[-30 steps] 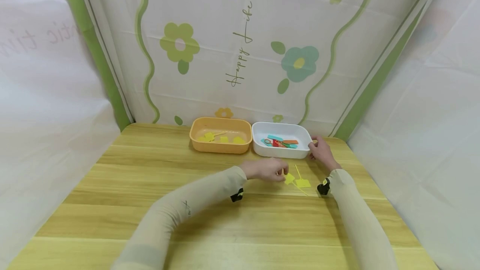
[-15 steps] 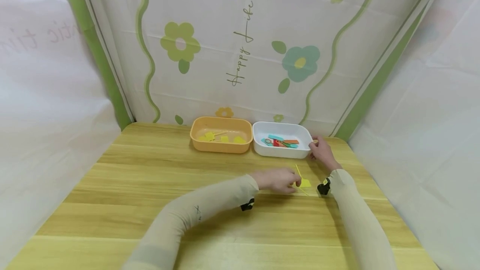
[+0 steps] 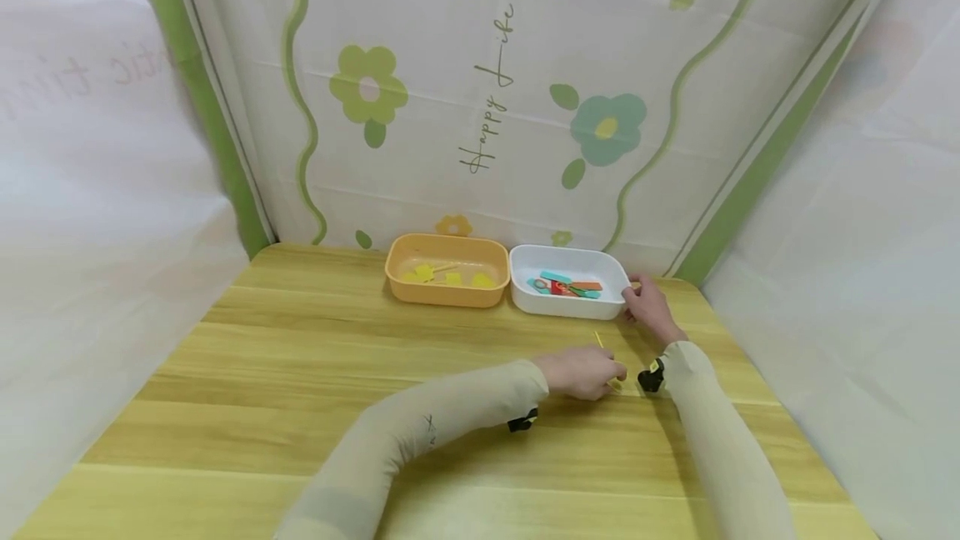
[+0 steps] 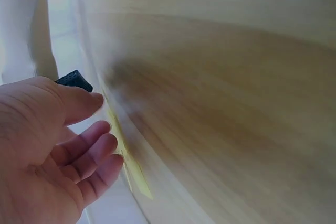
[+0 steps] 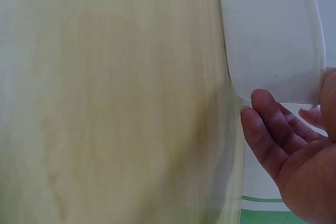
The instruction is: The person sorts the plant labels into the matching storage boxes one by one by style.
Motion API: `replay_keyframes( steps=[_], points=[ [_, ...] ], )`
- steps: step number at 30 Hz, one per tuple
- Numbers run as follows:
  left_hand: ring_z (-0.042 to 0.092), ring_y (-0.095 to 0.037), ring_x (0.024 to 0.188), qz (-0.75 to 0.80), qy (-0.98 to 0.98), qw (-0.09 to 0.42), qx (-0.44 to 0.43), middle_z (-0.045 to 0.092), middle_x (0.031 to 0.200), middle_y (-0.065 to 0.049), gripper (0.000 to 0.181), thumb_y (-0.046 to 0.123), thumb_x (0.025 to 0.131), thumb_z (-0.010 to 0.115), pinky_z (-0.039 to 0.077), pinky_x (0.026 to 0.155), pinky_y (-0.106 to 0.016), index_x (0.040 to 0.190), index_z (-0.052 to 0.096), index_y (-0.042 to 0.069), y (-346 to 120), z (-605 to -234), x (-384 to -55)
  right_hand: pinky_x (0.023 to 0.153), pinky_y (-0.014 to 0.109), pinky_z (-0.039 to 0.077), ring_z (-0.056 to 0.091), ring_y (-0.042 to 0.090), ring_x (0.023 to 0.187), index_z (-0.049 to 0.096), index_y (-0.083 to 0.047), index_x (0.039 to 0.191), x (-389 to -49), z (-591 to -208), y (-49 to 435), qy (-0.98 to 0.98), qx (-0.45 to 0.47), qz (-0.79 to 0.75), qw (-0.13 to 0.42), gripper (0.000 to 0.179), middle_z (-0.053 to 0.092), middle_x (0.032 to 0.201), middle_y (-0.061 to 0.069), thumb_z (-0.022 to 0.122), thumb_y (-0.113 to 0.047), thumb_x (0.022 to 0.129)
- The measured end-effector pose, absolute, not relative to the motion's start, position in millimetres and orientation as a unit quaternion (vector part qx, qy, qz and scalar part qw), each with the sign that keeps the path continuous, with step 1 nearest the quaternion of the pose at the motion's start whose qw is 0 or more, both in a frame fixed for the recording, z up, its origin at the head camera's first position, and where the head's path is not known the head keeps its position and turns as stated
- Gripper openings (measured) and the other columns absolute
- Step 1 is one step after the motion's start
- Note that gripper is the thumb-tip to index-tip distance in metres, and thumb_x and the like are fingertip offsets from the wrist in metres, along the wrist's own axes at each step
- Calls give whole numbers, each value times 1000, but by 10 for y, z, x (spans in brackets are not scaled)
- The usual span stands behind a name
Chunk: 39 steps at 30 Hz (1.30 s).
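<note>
My left hand (image 3: 581,372) is low over the table, covering most of the yellow flag-shaped tags with thin stems; one stem (image 3: 598,340) pokes out behind it. In the left wrist view the thumb and fingers are bent and spread apart, with a yellow tag (image 4: 135,171) just beyond the fingertips. My right hand (image 3: 651,311) holds the right end of a white bin (image 3: 566,305), with fingers against its end wall at the rim. Inside that bin lie turquoise, orange and red flat pieces (image 3: 557,287).
An orange bin (image 3: 446,296) with several yellow tags (image 3: 424,272) stands left of the white one, side by side at the back of the wooden table (image 3: 315,382). A printed white curtain (image 3: 450,132) rises right behind them. Each wrist carries a small black camera (image 3: 651,376).
My left hand has slid right and slightly nearer over the yellow tags, hiding more of them. The right hand stays at the white bin, and the view has shifted slightly.
</note>
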<state>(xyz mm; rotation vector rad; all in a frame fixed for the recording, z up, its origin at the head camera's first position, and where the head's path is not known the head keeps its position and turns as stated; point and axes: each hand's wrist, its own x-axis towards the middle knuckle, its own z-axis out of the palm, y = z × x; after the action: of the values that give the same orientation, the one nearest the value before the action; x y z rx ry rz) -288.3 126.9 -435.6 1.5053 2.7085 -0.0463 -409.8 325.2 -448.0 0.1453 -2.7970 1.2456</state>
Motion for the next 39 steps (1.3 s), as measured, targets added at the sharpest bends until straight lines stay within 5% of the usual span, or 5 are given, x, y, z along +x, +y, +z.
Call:
replay_keyframes(
  steps=[23, 31, 39],
  points=[
    [54, -5, 94, -5, 886, 49, 462, 58, 100, 9, 9, 24, 98, 59, 45, 80, -19, 101, 67, 27, 1475, -4454, -3017, 61, 40, 58, 65, 30, 67, 37, 7, 137, -4063, -4448, 3245, -916, 45, 395, 44, 43, 61, 97, 27, 40, -15, 101],
    [55, -9, 106, -45, 889, 39, 455, 58, 111, 6, 13, 26, 100, 55, 46, 95, -22, 109, 64, 24, 1488, -4485, -3003, 62, 42, 59, 66, 33, 69, 36, 7, 138, -4082, -4462, 3246, -916, 42, 398, 37, 44, 61, 99, 29, 41, -16, 100],
    [50, -8, 123, -91, 890, 38, 444, 56, 126, 6, 24, 28, 100, 53, 34, 112, -22, 123, 58, 22, 1489, -4482, -2988, 63, 41, 59, 66, 33, 70, 35, 6, 140, -4109, -4469, 3261, -917, 42, 394, 36, 46, 60, 100, 28, 40, -16, 100]
  ],
)
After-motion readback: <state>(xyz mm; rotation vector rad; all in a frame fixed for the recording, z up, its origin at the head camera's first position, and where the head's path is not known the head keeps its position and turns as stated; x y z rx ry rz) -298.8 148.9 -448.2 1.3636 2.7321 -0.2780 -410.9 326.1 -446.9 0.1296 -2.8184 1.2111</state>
